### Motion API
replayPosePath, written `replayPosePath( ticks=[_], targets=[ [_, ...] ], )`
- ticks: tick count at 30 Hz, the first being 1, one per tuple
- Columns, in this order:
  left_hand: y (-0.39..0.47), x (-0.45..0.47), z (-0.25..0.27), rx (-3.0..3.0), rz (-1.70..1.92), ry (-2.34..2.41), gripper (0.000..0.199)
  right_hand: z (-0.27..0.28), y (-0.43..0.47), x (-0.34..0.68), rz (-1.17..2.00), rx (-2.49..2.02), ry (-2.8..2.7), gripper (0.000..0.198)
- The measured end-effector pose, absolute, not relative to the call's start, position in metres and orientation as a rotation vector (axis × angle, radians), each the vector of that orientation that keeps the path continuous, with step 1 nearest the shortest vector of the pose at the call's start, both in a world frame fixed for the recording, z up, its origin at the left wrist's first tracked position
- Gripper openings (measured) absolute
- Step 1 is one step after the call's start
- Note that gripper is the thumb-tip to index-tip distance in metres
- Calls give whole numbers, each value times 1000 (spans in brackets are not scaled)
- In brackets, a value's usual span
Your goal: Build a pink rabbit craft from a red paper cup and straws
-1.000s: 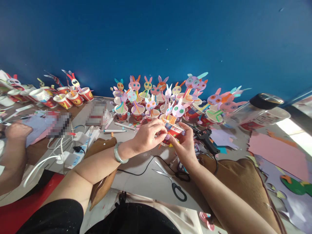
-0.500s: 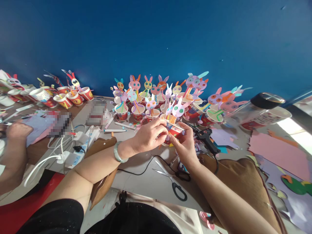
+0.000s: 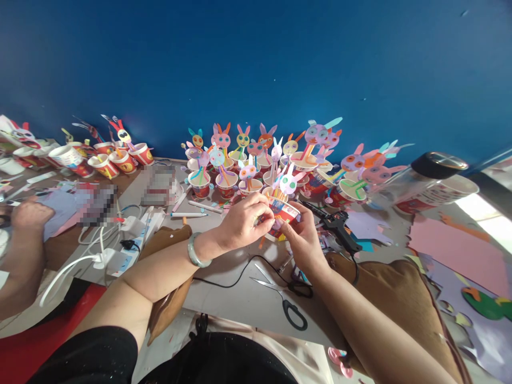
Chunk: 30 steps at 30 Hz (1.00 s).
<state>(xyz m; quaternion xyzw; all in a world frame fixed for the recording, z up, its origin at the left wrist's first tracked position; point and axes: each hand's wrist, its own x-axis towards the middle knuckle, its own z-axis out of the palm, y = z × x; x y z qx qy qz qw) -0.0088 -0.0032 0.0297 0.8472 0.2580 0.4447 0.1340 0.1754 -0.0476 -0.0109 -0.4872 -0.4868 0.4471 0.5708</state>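
Between my two hands is a red-and-white paper cup (image 3: 285,212), tilted, with a paper rabbit head (image 3: 287,184) standing above its rim. My left hand (image 3: 248,220) is closed at the cup's left side, its thumb and fingers pinched together; the fingertips partly hide the cup. From the right, my right hand (image 3: 304,234) grips the cup's wall with thumb in front and fingers behind. Just behind it stand several similar cups with paper rabbits, including a white-faced one (image 3: 248,172). Scissors (image 3: 282,296) with dark handles lie open on the table below my hands.
A black glue gun (image 3: 340,229) lies right of my right hand, near a brown cushion (image 3: 384,298). A clear bottle (image 3: 416,181) and pink paper (image 3: 460,250) are farther right. On the left are a power strip (image 3: 132,248) and another person's hand (image 3: 30,214).
The cup has turned between my hands, showing more of its printed outer side. The rabbit head has shifted slightly left and down. Both hands have stayed almost in place.
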Motion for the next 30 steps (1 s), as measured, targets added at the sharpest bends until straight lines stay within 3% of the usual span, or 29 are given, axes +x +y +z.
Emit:
replayPosePath(
  ticks=[30],
  targets=[
    [-4,-5,26,2437,1441,636,9,-9,-50,174,1112,-1144,-1081,64]
  ],
)
